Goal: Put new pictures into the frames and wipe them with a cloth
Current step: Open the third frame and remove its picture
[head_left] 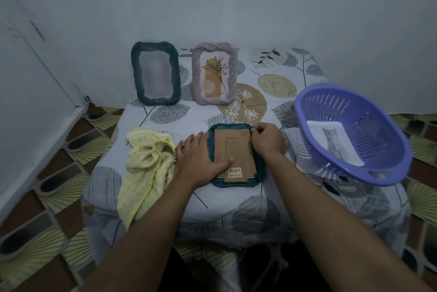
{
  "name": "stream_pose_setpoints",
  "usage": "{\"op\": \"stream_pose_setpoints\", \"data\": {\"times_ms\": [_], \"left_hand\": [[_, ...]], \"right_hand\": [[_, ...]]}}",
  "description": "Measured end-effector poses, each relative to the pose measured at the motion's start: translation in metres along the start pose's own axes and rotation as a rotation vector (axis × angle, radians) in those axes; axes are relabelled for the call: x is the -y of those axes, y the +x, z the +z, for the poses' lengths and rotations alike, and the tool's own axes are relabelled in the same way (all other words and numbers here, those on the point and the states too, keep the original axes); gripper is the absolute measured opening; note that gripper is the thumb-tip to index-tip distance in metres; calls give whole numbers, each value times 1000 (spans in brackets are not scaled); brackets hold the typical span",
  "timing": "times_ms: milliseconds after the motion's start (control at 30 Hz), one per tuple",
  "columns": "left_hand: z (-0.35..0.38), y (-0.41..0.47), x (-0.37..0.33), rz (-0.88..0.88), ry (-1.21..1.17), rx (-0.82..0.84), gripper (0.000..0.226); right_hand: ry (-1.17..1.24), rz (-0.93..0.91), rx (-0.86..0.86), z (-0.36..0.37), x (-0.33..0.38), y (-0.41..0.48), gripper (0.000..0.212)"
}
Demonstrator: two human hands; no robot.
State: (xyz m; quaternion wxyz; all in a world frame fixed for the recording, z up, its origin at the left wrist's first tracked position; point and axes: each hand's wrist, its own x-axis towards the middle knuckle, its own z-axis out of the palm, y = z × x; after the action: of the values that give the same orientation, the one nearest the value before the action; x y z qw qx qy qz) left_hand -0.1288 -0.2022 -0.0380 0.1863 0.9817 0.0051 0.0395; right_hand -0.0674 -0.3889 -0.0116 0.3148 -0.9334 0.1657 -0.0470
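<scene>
A: Head view, table [179,112] under a leaf-print cover. At centre?

B: Teal frame [236,153] lying face down, cardboard back [233,149] up, barcode sticker [234,172] at its 6 o'clock edge.

A: Hands?

B: Left hand [197,160] flat and spread over the frame's 9 o'clock edge, thumb pressing the cardboard back. Right hand [268,139] curled at the 2 o'clock corner, fingertips pinched narrow on something small at the rim; cannot tell what.

A: Around the frame?

B: At 9 o'clock, just beside the left hand, a crumpled yellow cloth [144,164], one end hanging over the table edge. At 3 o'clock, a purple basket [354,133], tilted, with a cat picture [335,141] lying inside. More paper [302,149] under the basket's near side.

A: Farther back?

B: At 11 o'clock, a dark green frame [155,73] standing upright against the wall, its picture blurred. At 12 o'clock, just beside it, a pale pink frame [214,73] upright, showing a plant drawing. Both well apart from the hands.

A: Below the table?

B: Patterned floor [47,197] all round.
</scene>
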Motion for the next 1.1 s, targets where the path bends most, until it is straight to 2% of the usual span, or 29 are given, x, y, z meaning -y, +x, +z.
{"op": "stream_pose_setpoints", "data": {"times_ms": [200, 400, 567, 700, 833, 933, 1100], "left_hand": [[-1, -1, -1, -6, -1, 0, 112], [-3, -3, -2, -3, -10, 7, 111], [-4, -6, -3, 11, -2, 6, 109], [-1, -5, 2, 36, -58, 3, 89], [-5, -7, 4, 73, -273, -55, 59], [-9, -10, 11, 153, -352, -47, 48], [-18, -19, 32, 284, -290, -35, 43]], "right_hand": [[-100, -139, -22, -3, -6, -4, 28], [-52, -317, 198, -10, -17, -25, 54], [-227, -539, 256, -7, -34, -60, 50], [-251, -509, 317, -5, -39, -64, 54], [-316, -549, 270, -5, -40, -66, 53], [-338, -553, 276, -6, -41, -67, 50], [-340, -553, 268, -5, -41, -67, 50]]}}
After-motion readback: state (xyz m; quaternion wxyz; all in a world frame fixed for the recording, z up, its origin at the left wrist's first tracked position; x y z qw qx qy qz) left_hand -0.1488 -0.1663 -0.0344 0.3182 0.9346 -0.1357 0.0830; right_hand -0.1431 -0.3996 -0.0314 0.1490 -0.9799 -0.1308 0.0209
